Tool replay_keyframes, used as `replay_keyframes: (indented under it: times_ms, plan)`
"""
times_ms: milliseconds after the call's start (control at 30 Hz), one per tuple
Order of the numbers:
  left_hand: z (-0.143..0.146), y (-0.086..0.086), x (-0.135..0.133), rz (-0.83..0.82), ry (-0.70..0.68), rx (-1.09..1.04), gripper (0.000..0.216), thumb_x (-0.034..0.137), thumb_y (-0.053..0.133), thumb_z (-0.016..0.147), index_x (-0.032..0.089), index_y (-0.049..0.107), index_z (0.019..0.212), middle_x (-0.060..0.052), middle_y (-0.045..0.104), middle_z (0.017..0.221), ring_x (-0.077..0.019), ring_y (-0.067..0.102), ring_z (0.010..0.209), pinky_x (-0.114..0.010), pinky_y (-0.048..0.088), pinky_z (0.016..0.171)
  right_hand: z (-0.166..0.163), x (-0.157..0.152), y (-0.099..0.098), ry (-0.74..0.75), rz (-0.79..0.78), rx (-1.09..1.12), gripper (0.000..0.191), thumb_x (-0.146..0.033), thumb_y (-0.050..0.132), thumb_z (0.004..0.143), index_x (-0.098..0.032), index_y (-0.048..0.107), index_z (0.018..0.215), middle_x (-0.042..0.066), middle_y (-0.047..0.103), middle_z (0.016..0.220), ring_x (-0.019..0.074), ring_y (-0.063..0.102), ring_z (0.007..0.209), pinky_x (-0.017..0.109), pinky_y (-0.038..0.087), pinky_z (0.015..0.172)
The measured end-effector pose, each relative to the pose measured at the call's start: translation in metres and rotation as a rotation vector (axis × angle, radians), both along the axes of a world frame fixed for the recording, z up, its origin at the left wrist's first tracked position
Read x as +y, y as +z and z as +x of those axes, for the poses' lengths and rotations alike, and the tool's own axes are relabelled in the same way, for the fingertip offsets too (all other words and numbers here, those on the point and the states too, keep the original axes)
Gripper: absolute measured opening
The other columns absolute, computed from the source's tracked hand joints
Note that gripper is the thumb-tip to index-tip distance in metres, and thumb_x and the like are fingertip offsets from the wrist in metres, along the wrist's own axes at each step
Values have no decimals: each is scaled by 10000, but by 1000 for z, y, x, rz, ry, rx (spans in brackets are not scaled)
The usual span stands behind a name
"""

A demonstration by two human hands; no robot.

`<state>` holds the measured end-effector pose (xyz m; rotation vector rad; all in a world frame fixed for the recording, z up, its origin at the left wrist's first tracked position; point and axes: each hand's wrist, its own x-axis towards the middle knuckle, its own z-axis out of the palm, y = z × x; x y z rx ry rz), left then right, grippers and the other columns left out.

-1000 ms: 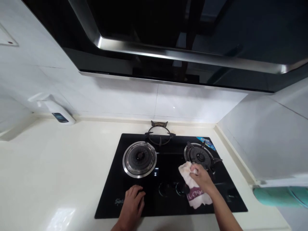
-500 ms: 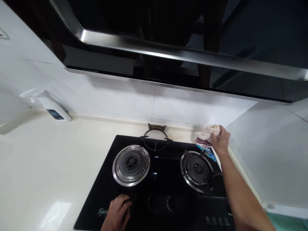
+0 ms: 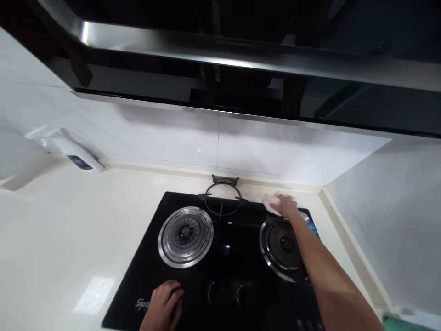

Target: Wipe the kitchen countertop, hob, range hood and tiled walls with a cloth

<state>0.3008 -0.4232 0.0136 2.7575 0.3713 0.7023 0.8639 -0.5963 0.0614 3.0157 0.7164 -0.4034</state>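
**Your right hand presses a bunched white fabric cloth at the back edge of the black glass gas hob**

Your right fingers are closed over the cloth, gripping it where the hob meets the cream countertop behind. Motion blur softens its outline, and your hand covers part of it. Your right forearm crosses the right side of the hob, hiding part of the round dark burner with a steel rim and of the blue printed sticker at the back corner.

Your left hand rests on the front left of the hob, fingers loosely bent rather than clenched; its palm is hidden from you. Further back on that side sits the round silver burner tray with a dark centre.

To the left of the cloth, a dark metal ring-shaped pan support straddles the hob's rear edge. A white plastic spray bottle with a dark label leans against the wall at your far left, and a glossy black range hood with a steel band spans the view above.
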Motion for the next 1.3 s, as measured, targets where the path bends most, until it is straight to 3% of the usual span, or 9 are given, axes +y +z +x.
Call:
replay_keyframes:
  times_ms: [167, 300, 533, 700, 867, 1033, 1300]
  plan:
    - [2, 3, -1, -11, 5, 15, 215, 157, 560, 958, 253, 672, 1114, -76, 694, 1127, -224, 663, 1057, -358, 566, 870, -44, 50, 1, 155, 18, 54, 598, -540, 621, 969, -253, 513, 1482, 173, 426, 1483, 373, 477, 1303, 463, 425, 1023]
    - [1, 4, -2, -28, -6, 30, 213, 143, 555, 961, 238, 665, 1116, -82, 682, 1135, -223, 651, 1071, -352, 549, 876, -74, 65, 9, 262, 13, 68, 625, -505, 667, 948, -231, 502, 1485, 168, 411, 1511, 389, 453, 1326, 472, 389, 1070]
    - [3, 1, -4, -30, -8, 27, 211, 132, 548, 962, 223, 660, 1116, -81, 671, 1135, -224, 632, 1072, -361, 521, 897, -107, 63, 18, 318, 3, 19, 637, -498, 569, 998, -173, 448, 1532, 201, 434, 1507, 392, 465, 1327, 505, 357, 1111]
    - [5, 6, -5, -40, -8, 23, 218, 123, 534, 963, 219, 666, 1106, -80, 674, 1128, -215, 630, 1067, -344, 511, 881, -131, 57, 19, 409, -4, -12, 616, -394, 622, 963, -152, 493, 1514, 205, 429, 1542, 400, 423, 1371, 522, 308, 1153]
    - [4, 3, -6, -35, -4, 35, 215, 136, 520, 970, 213, 672, 1101, -91, 668, 1132, -225, 623, 1064, -359, 498, 877, -161, 63, 17, 428, 11, -34, 549, -373, 577, 1000, -109, 533, 1479, 235, 320, 1627, 412, 406, 1394, 530, 303, 1159]
    - [3, 0, -6, -37, -6, 44, 210, 137, 528, 975, 210, 667, 1114, -93, 656, 1142, -232, 607, 1076, -366, 484, 886, -206, 77, 17, 386, 42, -27, 521, -462, 490, 1037, -105, 592, 1403, 267, 306, 1624, 468, 372, 1404, 581, 338, 1121]
    - [4, 0, -3, -24, -29, 41, 213, 127, 518, 982, 211, 662, 1116, -93, 649, 1140, -242, 604, 1064, -370, 476, 862, -285, 67, 22, 434, 160, 136, 689, -428, 643, 915, -157, 451, 1520, 245, 311, 1598, 506, 301, 1427, 650, 270, 1137]
